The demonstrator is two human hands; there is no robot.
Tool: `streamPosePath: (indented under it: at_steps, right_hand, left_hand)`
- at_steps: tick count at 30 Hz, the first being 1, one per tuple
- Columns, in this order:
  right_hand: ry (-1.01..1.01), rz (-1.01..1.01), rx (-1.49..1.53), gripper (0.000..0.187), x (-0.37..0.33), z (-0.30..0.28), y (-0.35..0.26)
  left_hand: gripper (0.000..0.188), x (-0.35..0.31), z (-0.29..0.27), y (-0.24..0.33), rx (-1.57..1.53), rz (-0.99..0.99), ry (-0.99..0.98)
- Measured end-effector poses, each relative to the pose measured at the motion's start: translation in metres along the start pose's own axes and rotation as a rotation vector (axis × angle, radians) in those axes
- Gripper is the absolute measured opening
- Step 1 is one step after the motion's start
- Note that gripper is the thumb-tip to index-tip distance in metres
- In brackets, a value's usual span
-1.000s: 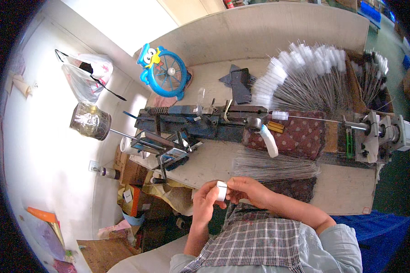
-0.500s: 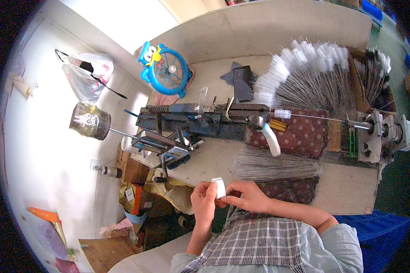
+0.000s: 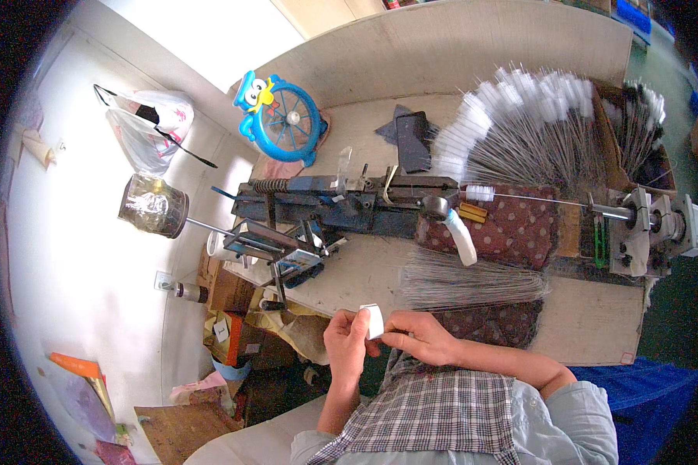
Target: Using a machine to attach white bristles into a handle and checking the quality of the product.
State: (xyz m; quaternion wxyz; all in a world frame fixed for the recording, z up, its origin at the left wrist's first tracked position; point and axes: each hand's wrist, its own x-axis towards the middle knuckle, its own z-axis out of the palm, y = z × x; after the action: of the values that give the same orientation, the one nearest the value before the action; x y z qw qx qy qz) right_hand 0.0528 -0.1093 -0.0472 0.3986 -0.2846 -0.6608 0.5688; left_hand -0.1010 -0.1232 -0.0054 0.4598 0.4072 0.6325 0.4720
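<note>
At the near edge of the pale, flat worktable (image 3: 589,322), the bare right hand (image 3: 425,338) has curled fingers; I cannot tell if it grips something. Beside it, the bare left hand (image 3: 346,341) pinches 1 small, white, oblong piece (image 3: 374,322), whose long axis points tablewards, far end leaning slightly left.

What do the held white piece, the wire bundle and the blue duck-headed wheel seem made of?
White piece: smooth and matte; its even face could be paper or plastic. Wire bundle: probably metal, by its thin strands' grey sheen. Blue duck-headed wheel: likely glossy plastic, given bright, rounded forms.
</note>
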Motion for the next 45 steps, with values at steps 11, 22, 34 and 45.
streamPosePath:
  at_steps: [11,22,34,45]
  right_hand:
    - [0.233,-0.212,-0.333,0.016,0.000,0.003,-0.004]
    - [0.297,-0.202,-0.487,0.017,-0.002,0.000,-0.006]
    - [0.358,-0.266,-0.477,0.014,-0.001,0.002,-0.008]
    - [0.451,-0.310,-0.520,0.013,-0.001,0.001,-0.007]
  left_hand:
    - [0.030,-0.001,0.004,-0.003,0.060,0.055,0.011]
    - [0.028,-0.006,0.013,-0.009,0.038,0.117,0.019]
    - [0.028,-0.003,0.012,-0.006,-0.107,-0.015,-0.008]
    - [0.024,-0.007,0.019,-0.005,-0.185,-0.113,-0.042]
